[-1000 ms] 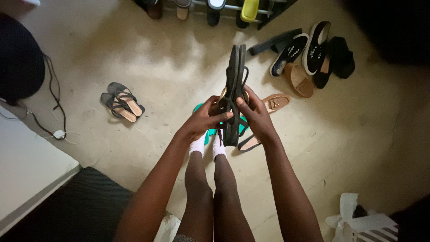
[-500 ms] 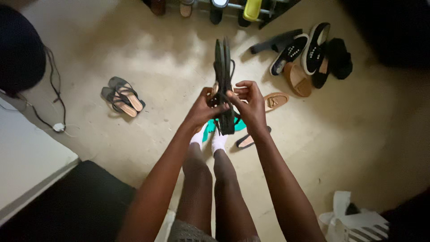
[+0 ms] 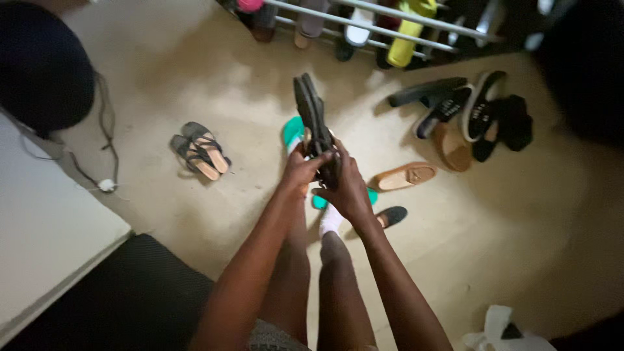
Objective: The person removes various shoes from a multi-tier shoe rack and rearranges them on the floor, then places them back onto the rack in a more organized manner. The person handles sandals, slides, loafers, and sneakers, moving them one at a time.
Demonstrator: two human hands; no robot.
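Note:
I hold a pair of black flat sandals (image 3: 311,112) pressed sole to sole, standing upright in front of me. My left hand (image 3: 303,168) grips their lower left side and my right hand (image 3: 346,185) wraps the lower right side. Below the hands are my two legs in white socks (image 3: 331,220), standing on teal slippers (image 3: 294,132) on the beige floor.
A shoe rack (image 3: 364,26) with several shoes runs along the far wall. Brown-strapped sandals (image 3: 200,149) lie at left. A tan loafer (image 3: 406,175), a black flat (image 3: 392,216) and a heap of dark shoes (image 3: 474,117) lie at right. A white cabinet (image 3: 45,234) stands at left.
Both hands have kept hold of the black sandals and carried them forward, toward the shoe rack. The view has tilted up, so the rack now shows more.

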